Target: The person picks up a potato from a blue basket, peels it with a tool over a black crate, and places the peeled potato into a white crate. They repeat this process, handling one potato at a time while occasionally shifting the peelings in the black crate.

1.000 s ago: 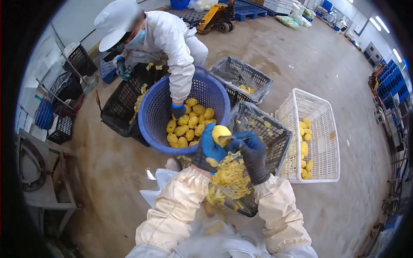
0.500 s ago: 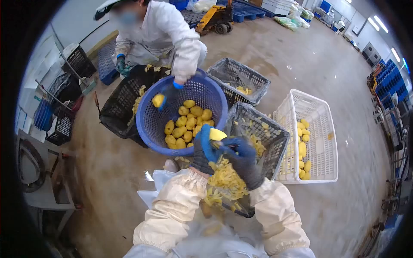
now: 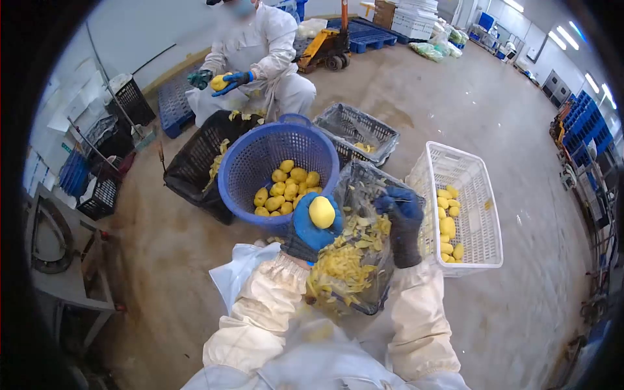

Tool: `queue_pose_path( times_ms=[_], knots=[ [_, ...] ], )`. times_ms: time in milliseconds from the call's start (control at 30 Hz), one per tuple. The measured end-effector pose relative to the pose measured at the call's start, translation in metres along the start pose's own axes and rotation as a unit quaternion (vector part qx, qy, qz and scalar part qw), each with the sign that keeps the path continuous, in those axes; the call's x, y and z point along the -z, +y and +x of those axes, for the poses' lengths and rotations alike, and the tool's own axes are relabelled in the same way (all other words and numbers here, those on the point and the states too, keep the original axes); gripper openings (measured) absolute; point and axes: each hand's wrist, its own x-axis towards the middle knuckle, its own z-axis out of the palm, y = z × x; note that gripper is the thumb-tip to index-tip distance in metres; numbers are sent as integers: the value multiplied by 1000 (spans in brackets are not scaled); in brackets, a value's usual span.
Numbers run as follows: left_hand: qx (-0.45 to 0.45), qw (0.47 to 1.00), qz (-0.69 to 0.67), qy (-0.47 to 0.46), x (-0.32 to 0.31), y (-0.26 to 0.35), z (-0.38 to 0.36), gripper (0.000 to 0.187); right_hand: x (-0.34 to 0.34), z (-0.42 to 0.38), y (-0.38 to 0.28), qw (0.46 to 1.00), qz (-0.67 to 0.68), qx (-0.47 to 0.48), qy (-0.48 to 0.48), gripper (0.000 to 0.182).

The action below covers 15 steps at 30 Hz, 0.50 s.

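A peeled yellow potato (image 3: pixel 322 212) rests in my left hand (image 3: pixel 303 229), the blue-and-black glove cupped around it from below. My right hand (image 3: pixel 403 218), gloved likewise, is apart from the potato, over the right side of a lined black crate (image 3: pixel 364 179). Its fingers are curled, and whatever they hold is hidden. Yellow peelings (image 3: pixel 348 263) lie heaped in that crate, under and between my hands. Just beyond my left hand stands a blue perforated basket (image 3: pixel 237 172) with several potatoes (image 3: pixel 286 188) inside.
A white crate (image 3: pixel 489 201) at the right contains peeled potatoes (image 3: pixel 447 226). Across the basket a co-worker (image 3: pixel 257 55) holds a potato (image 3: pixel 220 82). Black crates with peelings (image 3: pixel 195 166) and a lined crate (image 3: pixel 383 133) stand around the basket. A pallet jack (image 3: pixel 322 49) is farther back.
My right hand has moved right, away from the potato. My left hand has turned, showing the potato on its palm. The co-worker's hand has left the basket with a potato.
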Motion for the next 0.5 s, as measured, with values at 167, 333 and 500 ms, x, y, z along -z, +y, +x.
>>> queue_pose_path(
  times_ms=[167,333,500],
  knots=[
    [-218,857,446,-136,2,-43,-19,37,-7,-62,-33,972,-146,77,-168,21],
    [-87,980,164,-77,-10,-64,-36,34,2,-88,-41,963,-185,172,-96,13],
    [-439,500,743,-76,-7,-71,-48,42,4,-100,-32,986,-155,64,-16,18]
  ],
)
